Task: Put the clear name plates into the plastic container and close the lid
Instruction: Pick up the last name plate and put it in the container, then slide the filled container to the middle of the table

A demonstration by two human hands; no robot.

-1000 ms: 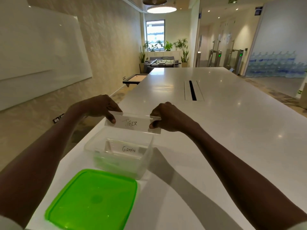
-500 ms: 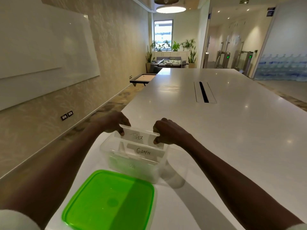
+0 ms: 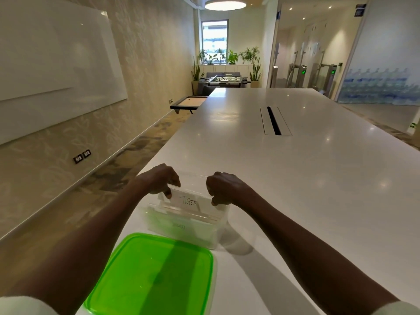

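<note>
A clear name plate marked "TIGER" is held by both ends, its lower part down inside the clear plastic container near the table's left edge. My left hand pinches its left end and my right hand pinches its right end. Other clear plates lie in the container beneath it, their labels hidden. The green lid lies flat on the table just in front of the container, off it.
The long white table stretches ahead with a cable slot in its middle. Its left edge runs close beside the container, with carpeted floor and a wall beyond. A small low table stands at the far left.
Both hands have lowered the TIGER plate into the container, so the GIRAFFE plate below is now covered. The camera view has also shifted left and downward.
</note>
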